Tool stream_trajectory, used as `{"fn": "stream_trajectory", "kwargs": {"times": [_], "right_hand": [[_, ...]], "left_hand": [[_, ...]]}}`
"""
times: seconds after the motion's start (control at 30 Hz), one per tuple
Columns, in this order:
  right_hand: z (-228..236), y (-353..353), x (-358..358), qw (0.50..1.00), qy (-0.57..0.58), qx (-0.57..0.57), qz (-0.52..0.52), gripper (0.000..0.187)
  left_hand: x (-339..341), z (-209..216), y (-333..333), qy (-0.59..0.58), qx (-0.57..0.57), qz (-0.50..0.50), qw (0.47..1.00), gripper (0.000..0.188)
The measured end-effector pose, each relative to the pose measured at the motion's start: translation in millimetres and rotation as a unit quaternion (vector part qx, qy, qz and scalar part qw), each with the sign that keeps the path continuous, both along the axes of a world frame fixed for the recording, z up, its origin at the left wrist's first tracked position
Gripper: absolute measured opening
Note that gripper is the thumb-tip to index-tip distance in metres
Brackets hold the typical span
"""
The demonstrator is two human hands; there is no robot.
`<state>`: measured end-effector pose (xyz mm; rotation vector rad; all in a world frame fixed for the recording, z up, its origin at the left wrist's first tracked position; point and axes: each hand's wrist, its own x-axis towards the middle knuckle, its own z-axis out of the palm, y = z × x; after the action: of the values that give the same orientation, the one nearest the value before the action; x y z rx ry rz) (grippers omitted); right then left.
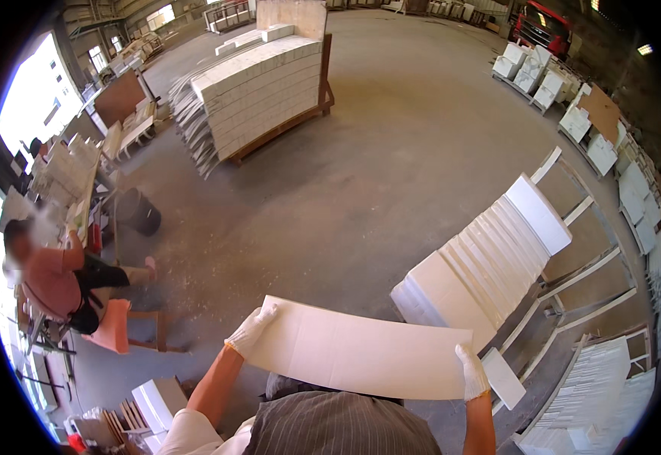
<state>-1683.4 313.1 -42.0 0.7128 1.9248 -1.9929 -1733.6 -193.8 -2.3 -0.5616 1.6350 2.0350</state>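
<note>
Both my hands gloved in white, each gripping one end of the same piece. Left hand (253, 334): closed on the left end of a long pale panel (361, 349), near its upper corner. Right hand (472, 373): closed on the right end, thumb side on the face. Panel sits right in front of my body, lifted, broad face up, spanning hand to hand, looks slightly bowed, though the lens bends edges. My dark striped apron (338, 425) is just below its near edge.

Just beside my right hand, a small white board (505, 381), lower than the panel. Beyond the panel, to the right: a row of pale flat pieces (474, 265) leaning in layers, a white slab (540, 216) at the far end. A pale frame (579, 210) of bars runs alongside. Lower right, another stack (588, 390) of thin white pieces.

Lower left, near my left forearm, a white box-like block (162, 402). Further left, a co-worker (53, 277) in a pinkish top, seated on a stool with an orange cover (110, 326), one arm at a cluttered surface (86, 201); dark bucket (138, 212) near it.

Farther out, across the grey-brown floor (376, 174): a big stack of whitish panels (258, 95) on a brown stand (328, 83). Far right, white stacks (531, 68) line the side; red vehicle (543, 29) behind them.
</note>
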Motion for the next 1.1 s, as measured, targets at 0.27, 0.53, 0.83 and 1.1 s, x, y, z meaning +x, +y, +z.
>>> {"fn": "stream_trajectory", "kwargs": {"times": [0.27,0.53,0.83,1.1], "right_hand": [[25,-26,-161,0.988,-0.044,-0.043,-0.143,0.051],[14,-53,-227,0.913,0.008,-0.203,-0.354,0.053],[23,-28,-291,0.853,-0.015,-0.229,-0.468,0.055],[-9,85,-361,0.852,-0.073,-0.164,-0.492,0.056]], "left_hand": [[-250,-34,9,-0.006,0.017,-0.097,0.995,0.066],[-487,9,70,-0.033,-0.031,-0.265,0.963,0.064],[-655,-31,194,-0.053,-0.066,-0.402,0.912,0.052],[-758,-41,350,-0.146,-0.045,-0.450,0.880,0.047]]}}
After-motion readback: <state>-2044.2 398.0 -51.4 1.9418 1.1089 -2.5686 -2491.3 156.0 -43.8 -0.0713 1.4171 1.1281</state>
